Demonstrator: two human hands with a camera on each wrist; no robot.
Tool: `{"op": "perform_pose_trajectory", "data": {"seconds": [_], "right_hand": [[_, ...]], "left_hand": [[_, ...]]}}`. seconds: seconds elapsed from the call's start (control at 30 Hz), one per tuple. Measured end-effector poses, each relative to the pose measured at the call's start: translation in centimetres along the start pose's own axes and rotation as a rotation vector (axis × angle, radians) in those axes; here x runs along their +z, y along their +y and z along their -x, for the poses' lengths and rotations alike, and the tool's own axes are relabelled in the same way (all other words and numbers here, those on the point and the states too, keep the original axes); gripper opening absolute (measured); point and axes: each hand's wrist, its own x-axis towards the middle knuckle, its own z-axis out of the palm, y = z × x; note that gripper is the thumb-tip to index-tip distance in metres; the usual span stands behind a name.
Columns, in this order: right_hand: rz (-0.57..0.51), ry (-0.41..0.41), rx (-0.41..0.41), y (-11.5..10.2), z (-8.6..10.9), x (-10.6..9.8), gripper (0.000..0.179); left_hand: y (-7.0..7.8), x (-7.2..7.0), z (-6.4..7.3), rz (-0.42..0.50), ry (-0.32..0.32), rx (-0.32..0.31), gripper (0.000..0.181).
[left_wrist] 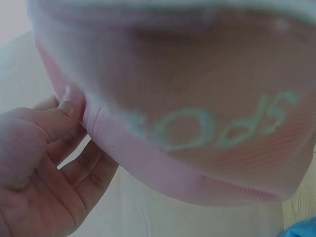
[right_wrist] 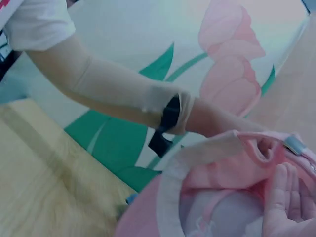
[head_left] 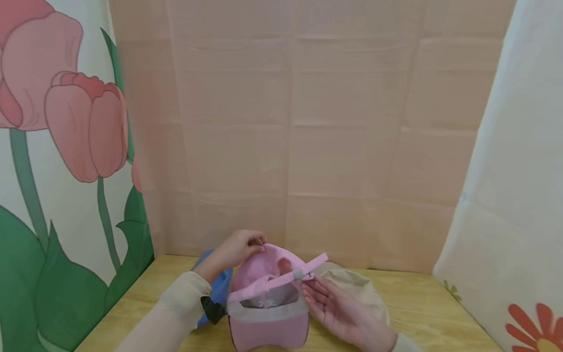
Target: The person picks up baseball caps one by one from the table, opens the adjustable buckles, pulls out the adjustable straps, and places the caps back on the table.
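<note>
A pink cap (head_left: 269, 328) is held up in both hands, its brim toward me and its opening and back strap (head_left: 281, 280) in view. At the crown, my left hand (head_left: 241, 248) pinches the fabric between thumb and fingers. In the left wrist view, that hand (left_wrist: 54, 163) grips the edge of the cap, whose front (left_wrist: 197, 163) bears pale letters. Beside the strap's grey buckle (head_left: 298, 274), my right hand (head_left: 336, 308) holds the cap's back edge. In the right wrist view, the right hand's fingers (right_wrist: 284, 197) lie against the pink inside; its thumb is hidden there.
A blue cap (head_left: 222, 288) lies behind the left forearm on the wooden table (head_left: 418, 298). Partly behind the right hand is a beige cap (head_left: 362, 288). A brown sheet (head_left: 308, 146) closes the back, with a tulip-printed panel (head_left: 88, 127) on the left.
</note>
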Motion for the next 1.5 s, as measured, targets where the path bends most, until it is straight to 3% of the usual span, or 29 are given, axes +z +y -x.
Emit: {"op": "perform_pose_trajectory", "data": {"seconds": [0.17, 0.43, 1.13, 1.3, 1.5], "right_hand": [[-0.086, 0.028, -0.024, 0.8, -0.5, 0.7, 0.033], [-0.126, 0.059, -0.042, 1.6, -0.9, 1.0, 0.03], [-0.295, -0.115, -0.112, 2.0, -0.3, 2.7, 0.032], [-0.309, -0.105, -0.135, 2.3, -0.4, 3.0, 0.031], [-0.32, -0.097, -0.142, 2.4, -0.4, 3.0, 0.031]], "left_hand": [[0.0, 0.1, 0.0, 0.004, -0.016, -0.014, 0.004], [0.1, 0.2, 0.1, 0.021, -0.037, -0.029, 0.005], [-0.4, 0.7, -0.6, 0.052, -0.05, -0.119, 0.008], [-0.5, 0.5, -0.4, 0.076, -0.027, -0.114, 0.009], [0.5, -0.5, 0.1, 0.062, 0.018, -0.147, 0.012]]}}
